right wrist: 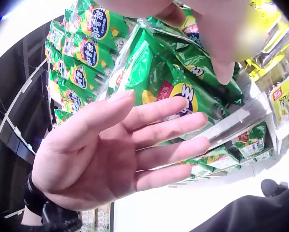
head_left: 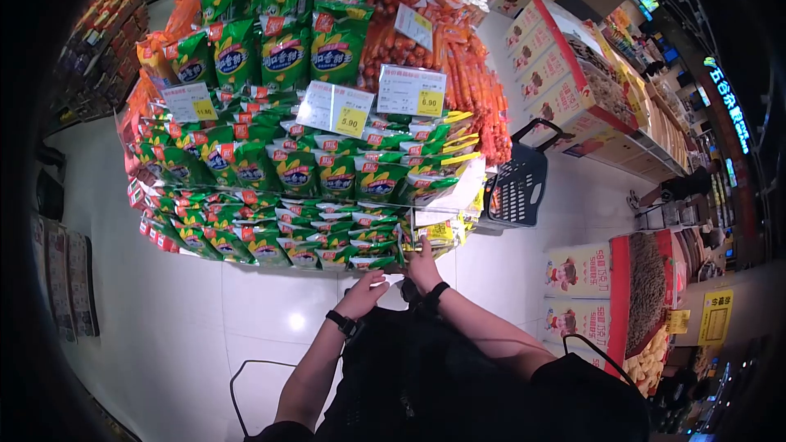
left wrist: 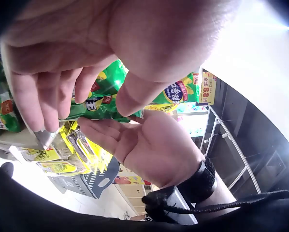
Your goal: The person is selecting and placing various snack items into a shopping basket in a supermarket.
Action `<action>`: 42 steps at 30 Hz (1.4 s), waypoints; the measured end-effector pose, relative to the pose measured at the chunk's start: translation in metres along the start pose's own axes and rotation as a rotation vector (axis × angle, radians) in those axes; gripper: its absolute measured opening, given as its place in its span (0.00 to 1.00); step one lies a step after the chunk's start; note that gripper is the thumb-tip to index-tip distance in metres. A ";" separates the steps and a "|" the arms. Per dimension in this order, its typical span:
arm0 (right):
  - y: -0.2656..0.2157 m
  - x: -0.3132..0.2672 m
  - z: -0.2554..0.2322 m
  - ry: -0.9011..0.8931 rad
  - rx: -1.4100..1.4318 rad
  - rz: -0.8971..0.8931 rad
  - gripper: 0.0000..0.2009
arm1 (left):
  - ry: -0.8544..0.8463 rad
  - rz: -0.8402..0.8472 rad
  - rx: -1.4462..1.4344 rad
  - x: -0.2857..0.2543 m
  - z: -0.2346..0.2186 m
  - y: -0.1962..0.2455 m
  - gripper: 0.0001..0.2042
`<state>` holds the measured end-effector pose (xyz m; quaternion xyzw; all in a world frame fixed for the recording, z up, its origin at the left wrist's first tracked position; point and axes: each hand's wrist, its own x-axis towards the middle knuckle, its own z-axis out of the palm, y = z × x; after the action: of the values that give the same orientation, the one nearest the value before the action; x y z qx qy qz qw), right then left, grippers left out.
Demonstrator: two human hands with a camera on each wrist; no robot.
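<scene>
In the head view my left hand [head_left: 360, 296] hovers at the front edge of a display of green corn-pictured packets [head_left: 299, 172]. The right wrist view shows this left hand [right wrist: 106, 154] palm up, fingers spread and holding nothing, in front of a green packet [right wrist: 149, 72]. My right hand [head_left: 422, 268] reaches to the lower tier's right corner. There its fingertip [right wrist: 224, 72] lies against the green packets. In the left wrist view, the right hand [left wrist: 159, 145] has its fingers extended beside green packets. Yellow packets [right wrist: 282, 96] stand close to it.
Price cards [head_left: 336, 108] stand among the packets, with orange-wrapped sausages [head_left: 458, 57] behind. A dark shopping basket [head_left: 518, 184] is at the display's right. Further right are bins [head_left: 577, 270] of loose goods. Pale tiled floor [head_left: 164, 319] lies on the left.
</scene>
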<state>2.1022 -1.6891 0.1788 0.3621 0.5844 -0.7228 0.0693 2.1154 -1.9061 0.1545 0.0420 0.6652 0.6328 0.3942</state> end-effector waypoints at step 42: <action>-0.033 -0.041 -0.206 -0.560 -1.267 -0.355 0.21 | 0.050 -0.340 0.023 -0.014 0.096 0.029 0.28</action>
<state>2.2059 -1.5079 0.2189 -0.0476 0.9024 -0.3107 0.2949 2.1680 -1.8307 0.1975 -0.0824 0.6794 0.5502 0.4785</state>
